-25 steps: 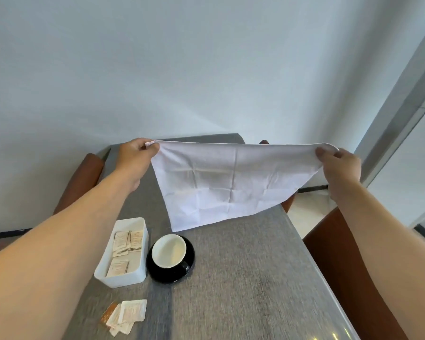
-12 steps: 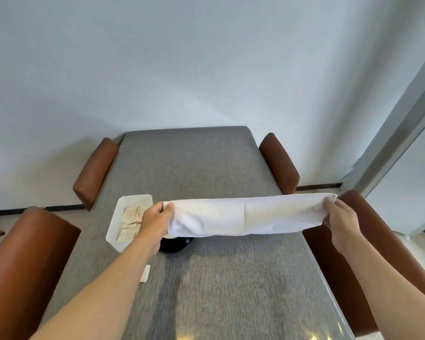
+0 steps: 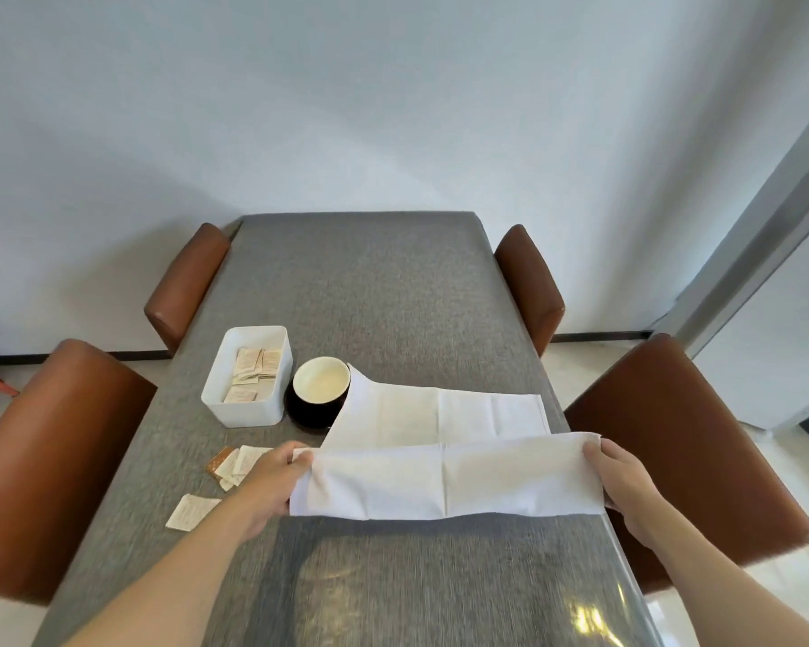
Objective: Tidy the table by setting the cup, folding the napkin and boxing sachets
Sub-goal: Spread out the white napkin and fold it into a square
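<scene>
Closest to me is the napkin (image 3: 444, 478), and I've got one end in each hand. My left hand (image 3: 272, 483) has its grip pinched on the left end, thumb on top, and my right hand (image 3: 619, 483) is clamped on the right end the same way. Holding it at both ends keeps the near half taut, so the fold should come out straight instead of bunching. The far half is lying flat on the grey counter (image 3: 393, 296), except its far left corner, which rides up against the cup (image 3: 321, 380). I'd guess that corner needs pulling clear before I lay the fold down, or it'll drag on the cup.

Just left of my left hand there's a little heap of loose sachets (image 3: 234, 464) and one single sachet (image 3: 190, 511) on its own nearer the edge. Those aren't boxed yet, so that part of the job is only half done.

Further out, the cup is sitting on its black saucer (image 3: 309, 410), right beside the white box (image 3: 248, 375), pretty much touching it. The box already has a few sachets in it. Brown chairs (image 3: 57, 459) are tucked in along both sides, with a plain wall behind.

So by my reckoning: napkin fold in progress, then the leftover sachets.
</scene>
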